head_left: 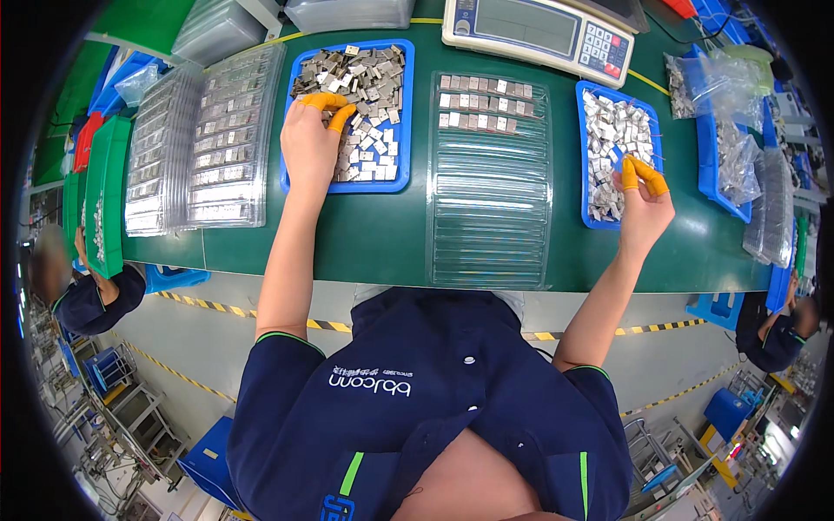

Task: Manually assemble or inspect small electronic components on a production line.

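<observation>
My left hand (310, 143), with yellow finger cots on its thumb and a finger, reaches into a blue tray (407, 113). Its covered fingertips come together over a heap of small silver metal connector pieces (382, 80); whatever lies between them is too small to make out. At the right, my right hand (645, 204) wears yellow cots too. Its fingers pinch at the edge of a second blue tray (584, 156) full of small white and silver pieces (612, 126); what they hold is unclear. Between the hands lies a clear ribbed plastic tray (491, 217), its far rows filled with silver pieces.
Stacked clear trays with pieces (228, 139) stand on the left, beside a green bin (106, 195). A white weighing scale (539, 39) sits at the back. Bagged parts (737, 165) lie in a blue bin on the right. Other people (100, 300) sit at both sides.
</observation>
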`<state>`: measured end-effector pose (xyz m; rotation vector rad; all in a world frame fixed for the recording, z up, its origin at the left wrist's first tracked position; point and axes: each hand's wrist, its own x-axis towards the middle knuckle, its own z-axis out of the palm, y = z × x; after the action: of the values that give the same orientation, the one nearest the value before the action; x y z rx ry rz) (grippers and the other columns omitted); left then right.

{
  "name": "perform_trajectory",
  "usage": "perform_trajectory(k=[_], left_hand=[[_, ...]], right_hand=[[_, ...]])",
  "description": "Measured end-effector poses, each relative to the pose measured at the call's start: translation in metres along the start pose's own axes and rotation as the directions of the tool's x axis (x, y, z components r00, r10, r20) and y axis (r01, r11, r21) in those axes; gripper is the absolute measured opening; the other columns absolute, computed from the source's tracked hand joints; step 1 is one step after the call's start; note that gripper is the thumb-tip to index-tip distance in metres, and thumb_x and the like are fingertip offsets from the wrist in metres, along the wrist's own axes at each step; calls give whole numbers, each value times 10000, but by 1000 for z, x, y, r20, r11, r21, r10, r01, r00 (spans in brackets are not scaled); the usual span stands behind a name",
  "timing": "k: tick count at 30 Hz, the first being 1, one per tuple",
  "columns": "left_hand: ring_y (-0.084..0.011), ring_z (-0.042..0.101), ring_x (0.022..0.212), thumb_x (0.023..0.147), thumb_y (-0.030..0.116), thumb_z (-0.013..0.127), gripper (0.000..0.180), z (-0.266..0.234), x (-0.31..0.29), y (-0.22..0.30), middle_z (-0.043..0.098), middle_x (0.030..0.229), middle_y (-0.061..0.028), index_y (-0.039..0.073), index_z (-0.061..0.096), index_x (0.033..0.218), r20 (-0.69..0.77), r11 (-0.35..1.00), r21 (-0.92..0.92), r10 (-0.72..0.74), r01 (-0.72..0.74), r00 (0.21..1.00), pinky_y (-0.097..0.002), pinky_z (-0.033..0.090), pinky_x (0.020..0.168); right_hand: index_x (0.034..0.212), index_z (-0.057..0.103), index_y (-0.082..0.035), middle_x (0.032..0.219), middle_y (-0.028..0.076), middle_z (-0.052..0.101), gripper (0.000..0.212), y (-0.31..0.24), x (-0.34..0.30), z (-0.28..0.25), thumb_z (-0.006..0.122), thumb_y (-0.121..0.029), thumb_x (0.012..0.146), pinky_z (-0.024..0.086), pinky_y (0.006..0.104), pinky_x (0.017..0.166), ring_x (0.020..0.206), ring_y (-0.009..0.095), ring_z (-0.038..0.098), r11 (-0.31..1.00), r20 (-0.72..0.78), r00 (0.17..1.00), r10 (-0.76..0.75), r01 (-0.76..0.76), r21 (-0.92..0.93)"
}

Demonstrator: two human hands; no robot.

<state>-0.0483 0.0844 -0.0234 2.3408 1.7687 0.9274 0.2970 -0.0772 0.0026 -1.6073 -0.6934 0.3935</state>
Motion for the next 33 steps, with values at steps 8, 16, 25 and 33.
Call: perform_trajectory(k=[8,16,25,33], left_hand=[[-131,610,797,715,-37,692,229,-12,-1,19,633,896,-86,-14,598,923,65,565,-785,-333,254,941,-226,496,720],[-197,645,754,721,-63,662,221,-9,-39,105,649,878,-150,-77,613,936,393,80,-908,-178,412,902,-278,533,676],[-208,636,844,769,-58,625,257,-8,-54,123,634,961,-156,-82,597,1023,485,-119,-874,-172,471,857,-289,537,743],[-208,642,814,748,-68,642,238,-6,-62,119,644,914,-156,-89,611,982,487,-13,-871,-149,491,861,-281,535,741]], right_hand=[[1074,556,58,836,140,646,296,-7,-19,13,617,17,787,454,189,523,567,91,557,992,178,984,18,-40,119],[1030,589,35,848,109,650,229,-47,-75,96,603,11,802,484,190,574,668,123,621,904,502,863,64,-263,336],[1001,623,57,919,111,647,223,-36,-82,103,624,43,778,497,240,760,805,156,627,839,529,832,170,-404,365],[959,652,20,947,79,636,197,-36,-86,96,639,39,763,443,257,831,905,145,575,826,432,892,133,-341,450]])
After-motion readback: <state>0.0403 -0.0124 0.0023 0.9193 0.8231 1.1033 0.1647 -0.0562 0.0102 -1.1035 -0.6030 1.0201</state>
